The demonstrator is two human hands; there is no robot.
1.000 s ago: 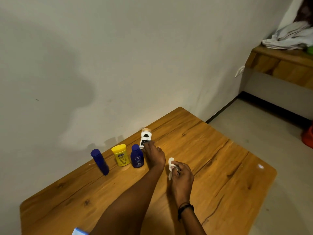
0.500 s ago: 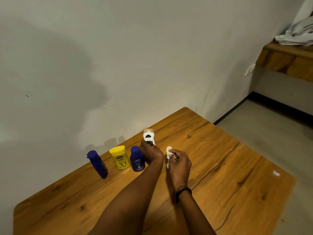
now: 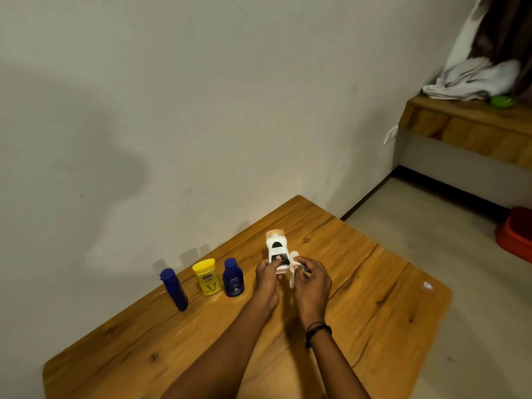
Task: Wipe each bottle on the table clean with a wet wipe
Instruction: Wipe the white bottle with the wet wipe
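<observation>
My left hand [image 3: 268, 276] grips a white bottle [image 3: 277, 250] with a black label and a pale cap, lifted above the wooden table [image 3: 374, 306]. My right hand [image 3: 312, 283] pinches a crumpled white wet wipe [image 3: 293, 270] against the bottle's right side. On the table to the left stand a dark blue bottle [image 3: 233, 278], a yellow bottle [image 3: 206, 277] and a tall blue bottle [image 3: 173, 285] in a row near the wall.
The table stands against a white wall. A wooden shelf [image 3: 466, 125] with piled cloth [image 3: 472, 79] sits at the upper right. A red tub [image 3: 515, 234] rests on the floor at the right. A small white scrap [image 3: 427, 285] lies near the table's right edge.
My left hand has lifted the white bottle off the table and brought it toward my right hand. The wipe now touches the bottle's side.
</observation>
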